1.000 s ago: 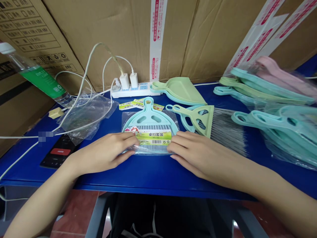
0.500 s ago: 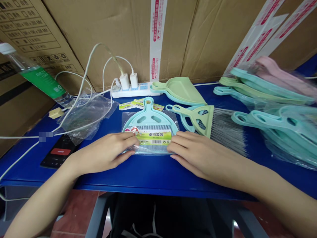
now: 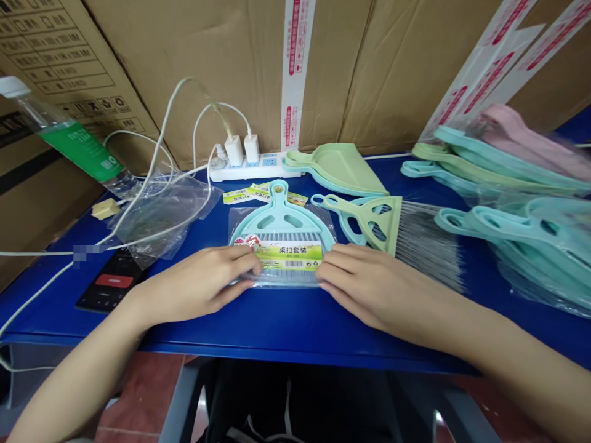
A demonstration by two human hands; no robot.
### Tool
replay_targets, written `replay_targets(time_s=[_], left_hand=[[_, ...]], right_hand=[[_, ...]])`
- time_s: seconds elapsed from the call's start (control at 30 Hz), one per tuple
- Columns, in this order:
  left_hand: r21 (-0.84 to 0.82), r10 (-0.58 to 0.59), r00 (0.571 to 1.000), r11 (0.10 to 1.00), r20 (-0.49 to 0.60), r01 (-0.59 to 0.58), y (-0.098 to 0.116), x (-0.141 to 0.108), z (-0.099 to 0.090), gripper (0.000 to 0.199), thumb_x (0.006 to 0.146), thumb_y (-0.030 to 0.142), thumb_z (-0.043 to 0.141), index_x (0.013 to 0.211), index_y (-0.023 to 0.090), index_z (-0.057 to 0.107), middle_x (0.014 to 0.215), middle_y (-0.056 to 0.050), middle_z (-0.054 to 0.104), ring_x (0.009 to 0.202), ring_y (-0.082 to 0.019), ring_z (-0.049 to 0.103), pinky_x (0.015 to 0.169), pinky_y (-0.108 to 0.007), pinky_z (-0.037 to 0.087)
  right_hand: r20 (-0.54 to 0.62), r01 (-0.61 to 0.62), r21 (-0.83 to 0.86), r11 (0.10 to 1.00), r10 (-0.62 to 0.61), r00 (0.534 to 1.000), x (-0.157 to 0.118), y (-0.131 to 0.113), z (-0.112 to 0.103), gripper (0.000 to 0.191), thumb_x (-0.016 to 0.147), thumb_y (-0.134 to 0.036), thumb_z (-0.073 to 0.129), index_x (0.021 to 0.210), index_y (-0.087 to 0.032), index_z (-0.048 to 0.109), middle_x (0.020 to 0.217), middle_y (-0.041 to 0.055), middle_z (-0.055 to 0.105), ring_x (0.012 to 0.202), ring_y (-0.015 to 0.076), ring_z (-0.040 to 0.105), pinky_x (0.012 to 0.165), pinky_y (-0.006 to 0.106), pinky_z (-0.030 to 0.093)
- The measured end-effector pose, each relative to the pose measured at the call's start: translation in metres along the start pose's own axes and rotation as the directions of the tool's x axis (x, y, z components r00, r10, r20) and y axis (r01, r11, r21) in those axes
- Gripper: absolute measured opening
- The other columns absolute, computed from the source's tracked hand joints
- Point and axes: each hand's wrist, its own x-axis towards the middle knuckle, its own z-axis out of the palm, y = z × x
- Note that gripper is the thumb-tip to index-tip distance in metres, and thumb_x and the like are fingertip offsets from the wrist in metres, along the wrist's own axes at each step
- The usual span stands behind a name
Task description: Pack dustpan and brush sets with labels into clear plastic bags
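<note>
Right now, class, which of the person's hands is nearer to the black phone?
Left. The left hand is just right of the phone, at the packaged dustpan set's left side; the right hand is farther off, at its right side.

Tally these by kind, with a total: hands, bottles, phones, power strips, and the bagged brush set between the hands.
Hands: 2 (left hand, right hand)
Bagged brush set: 1
Bottle: 1
Phone: 1
Power strip: 1
Total: 6
</note>
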Motion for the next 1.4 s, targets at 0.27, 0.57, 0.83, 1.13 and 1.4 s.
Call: replay_targets(time_s=[0.27,0.57,0.83,1.13,1.4], left_hand=[[0.027,-0.018,0.999,0.999,-0.031,0.019,0.003,0.003,0.001,0.020,0.101,0.020,0.040,0.090,0.018,0.058,0.087,-0.003,0.065,0.070,-0.016,0.064,0.064,-0.028,0.048],[0.128,-0.017,0.997,0.991,-0.069,0.026,0.005,0.005,0.002,0.024,0.102,0.019,0.035,0.099,0.019,0.060,0.101,-0.006,0.064,0.080,-0.018,0.068,0.069,-0.030,0.052],[0.122,-0.043,0.996,0.991,-0.081,0.052,0.006,0.004,0.006,0.018,0.099,0.016,0.038,0.100,0.017,0.056,0.096,-0.005,0.064,0.073,-0.017,0.066,0.064,-0.029,0.052],[0.385,0.060,0.979,0.923,-0.197,0.021,0.003,0.006,0.005,0.019,0.093,0.009,0.045,0.107,0.016,0.055,0.102,-0.009,0.065,0.089,-0.022,0.065,0.077,-0.034,0.056],[0.365,-0.018,0.979,0.926,-0.205,0.094,0.002,0.004,0.007,0.026,0.090,0.005,0.042,0.112,0.014,0.055,0.105,-0.010,0.065,0.089,-0.023,0.066,0.074,-0.034,0.057]], right_hand=[[-0.053,-0.020,-0.007,1.000,0.020,0.998,0.002,-0.002,0.004,0.029,0.098,-0.009,0.040,0.082,-0.015,0.063,0.074,0.0055,0.065,0.069,0.0187,0.059,0.068,0.031,0.047],[-0.068,-0.090,-0.001,0.996,0.090,0.994,0.004,-0.001,0.008,0.028,0.097,-0.007,0.037,0.092,-0.017,0.063,0.081,0.0067,0.070,0.073,0.0204,0.065,0.065,0.031,0.050],[-0.094,-0.147,-0.027,0.989,0.144,0.985,0.005,-0.002,0.014,0.029,0.093,-0.004,0.037,0.098,-0.017,0.063,0.089,0.0085,0.068,0.070,0.0196,0.064,0.062,0.030,0.049],[-0.144,-0.177,0.005,0.984,0.175,0.974,0.002,0.000,0.012,0.024,0.095,-0.008,0.038,0.093,-0.015,0.061,0.095,0.0116,0.061,0.065,0.0174,0.059,0.054,0.029,0.047],[-0.158,-0.185,-0.023,0.982,0.180,0.971,0.001,0.001,0.012,0.023,0.093,-0.005,0.040,0.091,-0.015,0.060,0.089,0.0088,0.059,0.065,0.0175,0.058,0.055,0.029,0.047]])
